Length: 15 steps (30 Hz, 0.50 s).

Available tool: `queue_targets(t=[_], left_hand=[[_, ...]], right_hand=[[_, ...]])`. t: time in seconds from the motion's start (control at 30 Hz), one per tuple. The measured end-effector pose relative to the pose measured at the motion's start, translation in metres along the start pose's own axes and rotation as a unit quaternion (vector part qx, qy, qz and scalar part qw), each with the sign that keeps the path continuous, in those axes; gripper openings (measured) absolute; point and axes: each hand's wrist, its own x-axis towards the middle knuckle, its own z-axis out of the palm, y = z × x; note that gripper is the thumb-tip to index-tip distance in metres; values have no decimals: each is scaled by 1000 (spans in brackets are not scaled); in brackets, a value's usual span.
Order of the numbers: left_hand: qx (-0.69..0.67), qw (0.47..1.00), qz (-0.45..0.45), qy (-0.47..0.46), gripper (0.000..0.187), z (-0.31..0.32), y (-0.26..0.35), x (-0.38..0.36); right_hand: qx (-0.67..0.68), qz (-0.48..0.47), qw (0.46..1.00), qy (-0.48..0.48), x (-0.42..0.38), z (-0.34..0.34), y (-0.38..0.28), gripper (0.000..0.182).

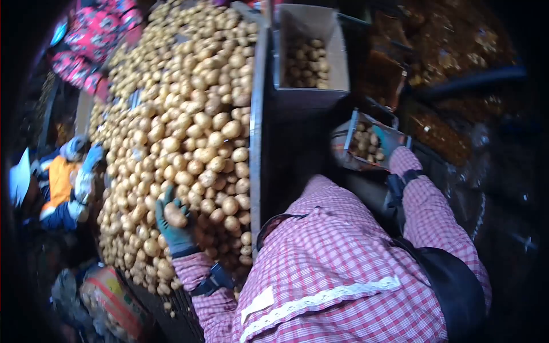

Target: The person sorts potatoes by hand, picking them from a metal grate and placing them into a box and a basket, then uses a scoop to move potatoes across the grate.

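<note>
My left hand [178,237], in a teal glove, is closed around one potato [174,215] over a wide belt [255,143] heaped with yellow potatoes [189,114]. My right hand [390,141], also in a teal glove, reaches away from the belt and grips the rim of a small box [350,157] partly filled with potatoes. Both sleeves are red-and-white check, with a dark strap on each wrist.
A tall cardboard box [337,51] with potatoes at its bottom stands beside the belt's metal edge. Across the belt are a person in a red flowered smock [94,34] and another in orange with pale gloves [66,183]. A printed sack [111,297] lies nearby. Dark, dirty floor [452,131] surrounds the boxes.
</note>
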Motion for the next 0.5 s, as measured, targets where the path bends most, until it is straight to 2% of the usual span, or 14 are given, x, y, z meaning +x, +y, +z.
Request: queue_targets(t=[0.03, 0.07, 0.1, 0.13, 0.17, 0.2, 0.27, 0.33, 0.37, 0.47, 0.5], left_hand=[[16, 1000, -1, 19, 58, -6, 1, 3], [22, 995, 14, -97, 58, -38, 2, 13], [-55, 995, -2, -79, 59, -50, 0, 14], [-36, 999, 14, 37, 60, -45, -2, 10], [-33, 997, 24, 67, 60, -43, -6, 9], [16, 987, 69, 147, 59, -18, -10, 6], [-2, 984, 64, 167, 54, -18, -10, 6], [19, 976, 75, 202, 52, -5, -12, 1], [22, 979, 73, 191, 51, -9, -10, -1], [-4, 998, 65, 27, 51, -72, -5, -9], [23, 997, 74, 7, 51, -68, -3, -18]], right_hand=[[-43, -66, 997, 14, 18, -12, 13, 50], [-7, -64, 998, -29, 14, 6, -10, 48], [29, -58, 995, -72, 12, 23, -32, 47], [101, -23, 989, -110, -23, 41, -80, 45], [88, -24, 984, -156, -30, 68, -107, 44], [75, -27, 978, -194, -37, 89, -134, 44], [31, -88, 941, -326, -99, 152, -204, 44], [-22, -132, 901, -412, -140, 211, -244, 44], [-28, -128, 878, -460, -153, 237, -253, 41], [-74, -164, 799, -574, -146, 314, -247, 35], [-124, -254, 803, -525, -153, 331, -247, 40]])
